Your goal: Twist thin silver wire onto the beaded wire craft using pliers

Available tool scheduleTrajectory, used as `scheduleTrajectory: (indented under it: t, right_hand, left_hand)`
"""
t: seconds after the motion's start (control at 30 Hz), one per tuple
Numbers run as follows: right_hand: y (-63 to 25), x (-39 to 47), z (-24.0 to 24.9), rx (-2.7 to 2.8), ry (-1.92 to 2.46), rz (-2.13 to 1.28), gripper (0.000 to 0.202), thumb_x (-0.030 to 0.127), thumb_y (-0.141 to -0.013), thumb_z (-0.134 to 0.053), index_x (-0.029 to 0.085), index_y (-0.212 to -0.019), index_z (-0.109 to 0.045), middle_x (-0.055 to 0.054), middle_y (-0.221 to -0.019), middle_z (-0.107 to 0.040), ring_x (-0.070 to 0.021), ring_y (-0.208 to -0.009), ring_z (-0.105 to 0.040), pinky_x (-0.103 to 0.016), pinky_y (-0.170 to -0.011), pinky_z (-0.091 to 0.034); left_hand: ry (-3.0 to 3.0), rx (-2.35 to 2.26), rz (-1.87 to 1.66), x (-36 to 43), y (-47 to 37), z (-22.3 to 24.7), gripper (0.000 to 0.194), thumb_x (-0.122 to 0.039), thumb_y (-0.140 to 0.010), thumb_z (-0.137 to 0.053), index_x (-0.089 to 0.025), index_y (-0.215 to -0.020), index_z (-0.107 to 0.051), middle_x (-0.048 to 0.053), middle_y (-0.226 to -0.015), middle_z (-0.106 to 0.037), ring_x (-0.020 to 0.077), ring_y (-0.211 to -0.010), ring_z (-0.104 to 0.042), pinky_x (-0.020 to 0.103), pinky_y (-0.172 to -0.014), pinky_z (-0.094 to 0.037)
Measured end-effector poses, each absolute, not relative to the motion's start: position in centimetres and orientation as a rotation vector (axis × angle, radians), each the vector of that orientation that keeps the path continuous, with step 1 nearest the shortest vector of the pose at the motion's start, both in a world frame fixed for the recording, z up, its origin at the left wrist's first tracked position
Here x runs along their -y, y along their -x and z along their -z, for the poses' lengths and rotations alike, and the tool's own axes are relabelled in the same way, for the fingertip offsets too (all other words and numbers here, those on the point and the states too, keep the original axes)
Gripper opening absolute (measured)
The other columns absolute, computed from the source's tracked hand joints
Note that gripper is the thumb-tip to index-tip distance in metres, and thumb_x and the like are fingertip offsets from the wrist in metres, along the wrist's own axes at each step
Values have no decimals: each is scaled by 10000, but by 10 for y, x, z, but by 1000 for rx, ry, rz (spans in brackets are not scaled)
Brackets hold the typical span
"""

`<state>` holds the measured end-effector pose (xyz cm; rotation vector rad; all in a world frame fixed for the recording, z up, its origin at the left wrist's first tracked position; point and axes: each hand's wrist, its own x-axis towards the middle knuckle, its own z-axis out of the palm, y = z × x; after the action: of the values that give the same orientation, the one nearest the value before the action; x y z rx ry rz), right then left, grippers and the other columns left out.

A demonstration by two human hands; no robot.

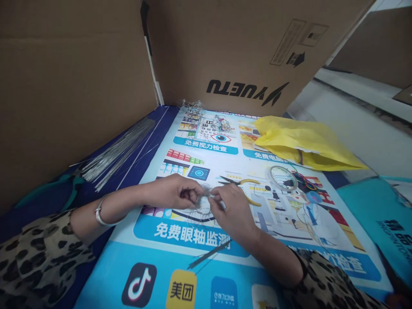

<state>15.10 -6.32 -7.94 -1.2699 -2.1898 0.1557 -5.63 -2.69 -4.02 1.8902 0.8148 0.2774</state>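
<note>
My left hand (175, 191), with a bangle on its wrist, is closed in a pinch on a small piece of thin silvery wirework (202, 207). From the other side my right hand (234, 214) pinches the same wirework, and the fingertips of both hands nearly meet there. Loose wire ends stick out below the fingers; its exact shape is too fine to make out. Just behind my right hand lie pliers (246, 182) with yellow handles, partly hidden by that hand. A short bundle of thin wires (209, 254) rests on the printed sheet in front of my hands.
A large bundle of straight wires (119, 150) lies at the left, near green-handled cutters (75, 182). Wire tangles (193, 107) sit at the back. At the right are a wire coil (273, 178), coloured cords (305, 182) and a yellow bag (299, 133). Cardboard walls (225, 51) stand behind.
</note>
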Motion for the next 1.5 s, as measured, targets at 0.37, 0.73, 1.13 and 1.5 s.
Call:
scheduleTrajectory:
  t: [0.37,0.73,1.13,1.5]
  right_hand:
    - [-148,65,80,2209,1253,-134,97,190,-799,-507,169,-790,-602,-54,-748,-599,-192,-752,-487,-325,-698,-355]
    - [-147,63,82,2226,1247,-77,110,208,-802,-517,171,-760,-612,-51,-723,-601,-192,-749,-494,-320,-686,-350]
    - [-146,56,78,2272,1177,-14,203,194,-831,-466,164,-659,-570,-45,-653,-581,-177,-703,-481,-326,-694,-335]
    - [-147,56,81,2310,1174,-4,199,192,-843,-435,153,-683,-546,-49,-678,-554,-177,-701,-448,-325,-686,-313]
  left_hand:
    - [-1938,-862,-263,29,53,42,238,-314,-758,-610,-163,-942,-610,-9,-737,-612,86,-656,-527,172,-598,-396]
    - [-2016,-885,-295,31,49,43,209,-324,-768,-585,-156,-888,-617,-18,-688,-582,79,-614,-498,177,-570,-363]
    - [-2064,-887,-302,31,48,44,262,-282,-766,-586,-177,-1006,-597,-21,-698,-601,79,-617,-521,172,-574,-373]
    - [-2084,-901,-312,33,47,44,261,-253,-758,-583,-180,-1008,-596,-25,-718,-611,81,-644,-537,169,-592,-385]
